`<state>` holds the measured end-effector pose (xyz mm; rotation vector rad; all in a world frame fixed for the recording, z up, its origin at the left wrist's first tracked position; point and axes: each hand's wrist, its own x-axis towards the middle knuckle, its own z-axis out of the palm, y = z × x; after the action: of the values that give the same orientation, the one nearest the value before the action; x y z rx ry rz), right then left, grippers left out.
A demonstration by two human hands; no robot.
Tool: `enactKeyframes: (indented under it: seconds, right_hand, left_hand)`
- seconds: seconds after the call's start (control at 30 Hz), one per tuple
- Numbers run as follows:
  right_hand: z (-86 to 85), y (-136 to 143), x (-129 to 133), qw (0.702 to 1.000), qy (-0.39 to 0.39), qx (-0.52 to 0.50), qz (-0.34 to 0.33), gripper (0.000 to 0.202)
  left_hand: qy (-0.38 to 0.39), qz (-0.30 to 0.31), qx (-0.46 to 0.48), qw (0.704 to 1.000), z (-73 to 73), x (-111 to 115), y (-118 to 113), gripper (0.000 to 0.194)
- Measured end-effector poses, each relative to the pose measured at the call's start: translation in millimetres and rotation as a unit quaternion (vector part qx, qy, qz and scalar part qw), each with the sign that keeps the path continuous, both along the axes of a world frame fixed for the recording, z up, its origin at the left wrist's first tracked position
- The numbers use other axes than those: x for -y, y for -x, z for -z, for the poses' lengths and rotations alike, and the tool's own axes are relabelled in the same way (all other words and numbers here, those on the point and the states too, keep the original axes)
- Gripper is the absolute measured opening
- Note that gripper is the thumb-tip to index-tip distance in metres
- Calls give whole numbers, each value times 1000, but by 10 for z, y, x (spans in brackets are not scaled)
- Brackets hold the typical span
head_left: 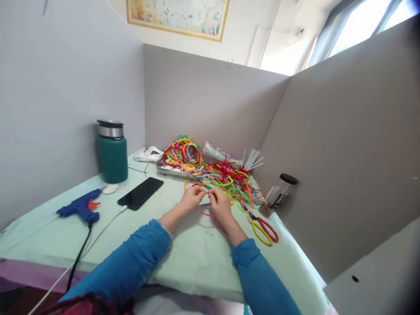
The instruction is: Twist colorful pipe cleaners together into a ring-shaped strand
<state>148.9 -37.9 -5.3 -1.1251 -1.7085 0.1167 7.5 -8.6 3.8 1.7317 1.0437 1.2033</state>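
Blue sleeves (pixel 138 258) were nearest, pushed up on both arms. In the head view, the left hand (pixel 192 197) and the right hand (pixel 220 204) met over the pale green table (pixel 193 262). Each hand was nearly closed, with its fingertips pinched together, but what they pinched was too small to tell. A pink fuzzy stick (pixel 212 216) ran just below the hands, toward the right wrist.

Near the right wall, a clear jar (pixel 279 194) had black and white marks, too small to read. The gold-edged picture (pixel 179 17) up high had marks too faint to read.

On the left were a green bottle (pixel 113 158), a blue glue gun (pixel 80 206) and a black phone (pixel 141 193) with a white cord (pixel 104 228) plugged in. At the back, a metal tray (pixel 179 173) held fuzzy rings (pixel 193 148), beside a bright heap of fuzzy sticks (pixel 226 173). Scissors (pixel 262 231) with red and yellow handles lay right of the right hand. Gray walls (pixel 210 87) stood around three sides, and a bright window (pixel 356 30) was high on the right.
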Motion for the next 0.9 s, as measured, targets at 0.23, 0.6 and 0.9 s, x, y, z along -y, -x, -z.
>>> enactKeyframes:
  seconds: [0.23, 0.6, 0.9]
  right_hand:
    - [3, -23, 15, 1000, -17, 15, -10, 20]
    - [-24, 6, -53, 929, 240, -259, -108, 36]
    - [-95, 14, 7, 855, 330, -351, -191, 29]
  left_hand:
    - [199, 115, 123, 965, -25, 5, 45, 32]
    - [-3, 8, 21, 1000, 66, -87, 34, 28]
    - [-135, -44, -111, 984, 21, 3, 66, 21]
